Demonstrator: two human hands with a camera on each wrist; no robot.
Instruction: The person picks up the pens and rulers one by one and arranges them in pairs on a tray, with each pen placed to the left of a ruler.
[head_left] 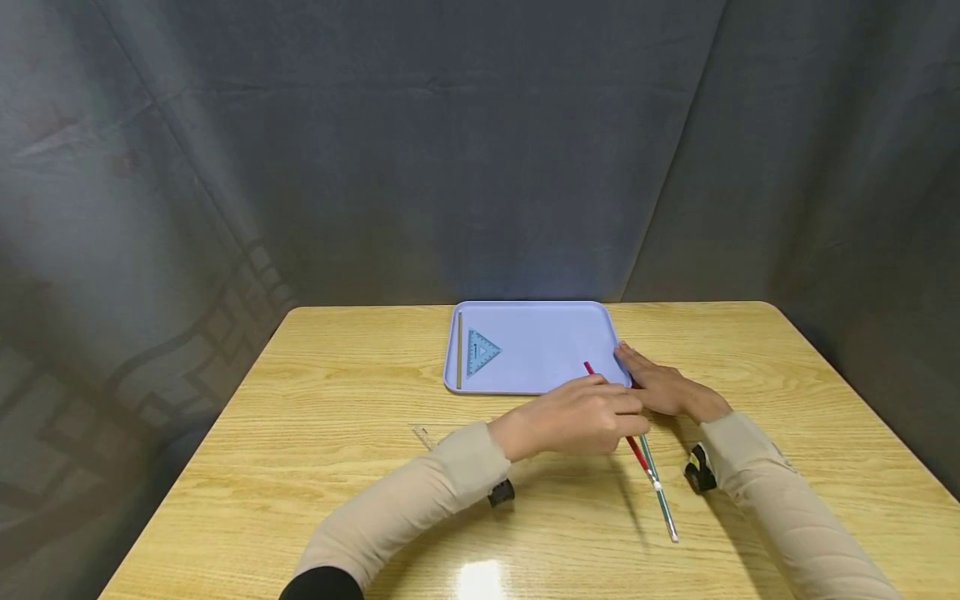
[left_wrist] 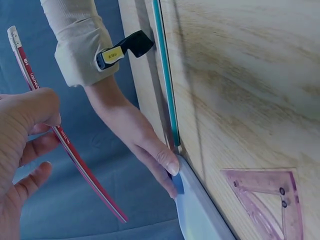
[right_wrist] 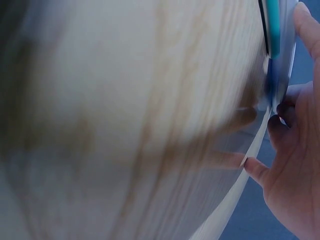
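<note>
On the left of the wooden table [head_left: 315, 392] a clear ruler [head_left: 424, 437] lay flat by the left sleeve, part of it hidden behind the forearm. Further back stood a pale blue tray [head_left: 547, 333], and along its left edge lay a thin wooden stick [head_left: 459, 350] with a blue set square [head_left: 480, 352] just beside it. The left wrist view also showed a pink set square [left_wrist: 265, 200] lying on the wood near the tray's corner, though the head view did not show it. The left hand [head_left: 581, 414] hovered in front of the tray's near right corner and pinched a red pencil [head_left: 592, 372] — thumb and fingers curled round its shaft, the eraser end up in the left wrist view and the tip angled over the tray. Just to the right, a teal pencil [head_left: 660, 492] lay on the table, running from beside the tray's corner toward the near edge, apart from the red one. The right hand [head_left: 660, 385] rested with its fingers stretched forward — its fingertips [left_wrist: 172, 167] touched the tray's right rim, holding nothing. The right wrist view was badly blurred and showed little beyond fingers against the tray's edge.
</note>
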